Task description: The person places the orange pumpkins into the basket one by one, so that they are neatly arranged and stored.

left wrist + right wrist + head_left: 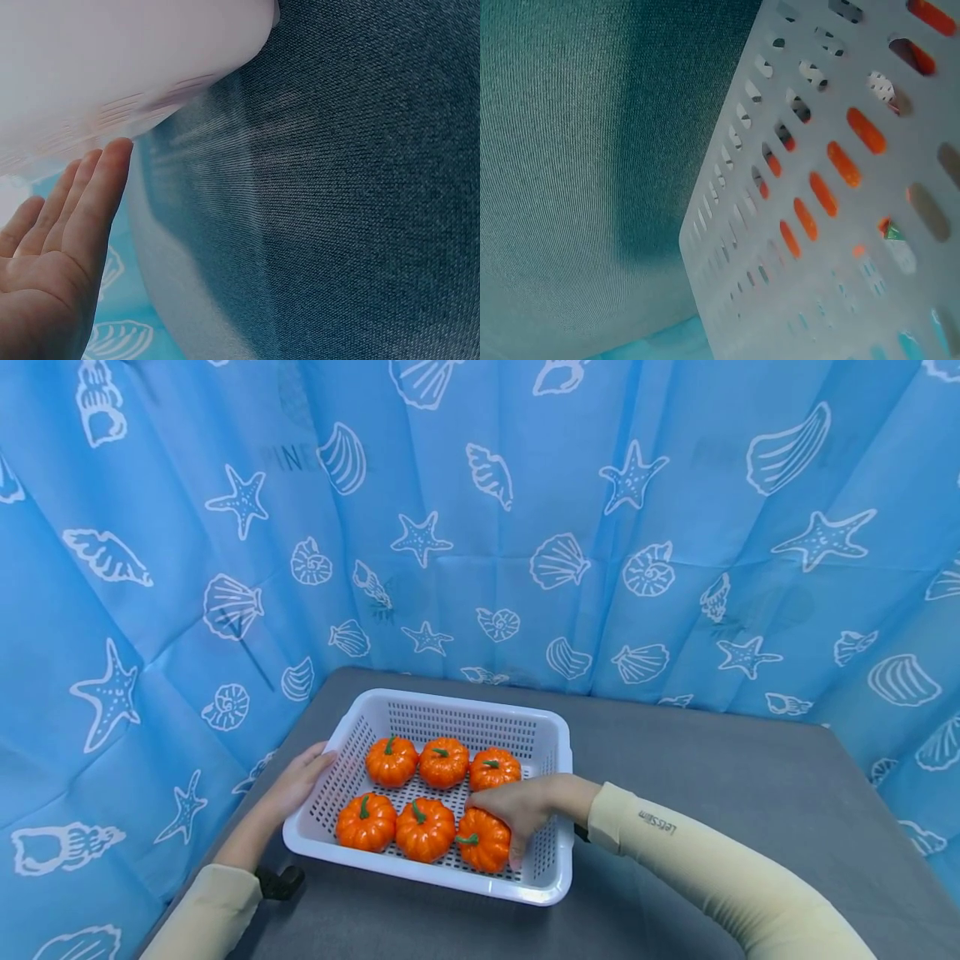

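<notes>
A white perforated plastic basket [450, 878] holds several orange toy pumpkins with green stems, set in a back row and a front row. My right hand [517, 810] reaches over the basket's right wall and grips the front-right pumpkin [486, 843], thumb and fingers on either side. In the right wrist view the basket wall [802, 202] hides most of that hand; orange shows through its slots. My left hand [302, 781] is at the basket's left side, and in the left wrist view its fingers [101, 195] are straight, tips right by the wall.
The basket stands on a grey cloth-covered table [675, 760]. A blue curtain [465, 527] with white shells and starfish hangs along the back and left. Other pumpkins, such as the front-middle pumpkin [425, 832], sit close beside the gripped one.
</notes>
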Demonstrator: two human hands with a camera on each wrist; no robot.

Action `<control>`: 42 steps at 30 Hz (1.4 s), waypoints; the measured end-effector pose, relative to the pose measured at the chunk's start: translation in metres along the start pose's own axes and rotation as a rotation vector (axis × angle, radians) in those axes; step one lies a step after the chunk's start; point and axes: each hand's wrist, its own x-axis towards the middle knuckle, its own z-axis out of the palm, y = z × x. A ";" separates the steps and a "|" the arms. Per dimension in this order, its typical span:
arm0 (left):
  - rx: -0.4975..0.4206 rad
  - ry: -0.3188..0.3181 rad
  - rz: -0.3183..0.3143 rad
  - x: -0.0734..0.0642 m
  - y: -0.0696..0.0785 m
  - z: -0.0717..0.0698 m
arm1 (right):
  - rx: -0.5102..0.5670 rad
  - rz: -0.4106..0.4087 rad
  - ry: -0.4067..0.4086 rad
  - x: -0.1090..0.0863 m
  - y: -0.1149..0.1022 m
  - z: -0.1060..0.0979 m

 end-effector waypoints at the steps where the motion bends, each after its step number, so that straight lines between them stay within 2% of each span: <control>1: 0.000 -0.001 0.001 0.000 0.000 0.000 | 0.005 0.004 -0.007 0.000 0.000 0.000; 9: 0.009 0.001 0.000 -0.001 0.001 0.001 | 0.041 0.030 -0.058 0.007 0.012 0.003; 18: 0.023 -0.030 0.031 0.001 0.003 0.000 | 0.056 0.126 -0.101 0.005 0.010 0.000; 23: 0.024 -0.020 0.000 0.002 0.005 -0.001 | 0.020 0.121 -0.102 0.001 0.004 -0.004; 33: 0.053 -0.037 0.027 0.002 0.006 -0.002 | -0.021 0.119 -0.102 0.004 0.003 -0.004; 42: 0.056 -0.025 0.013 0.001 0.004 -0.002 | -0.032 0.094 -0.069 -0.001 -0.004 -0.003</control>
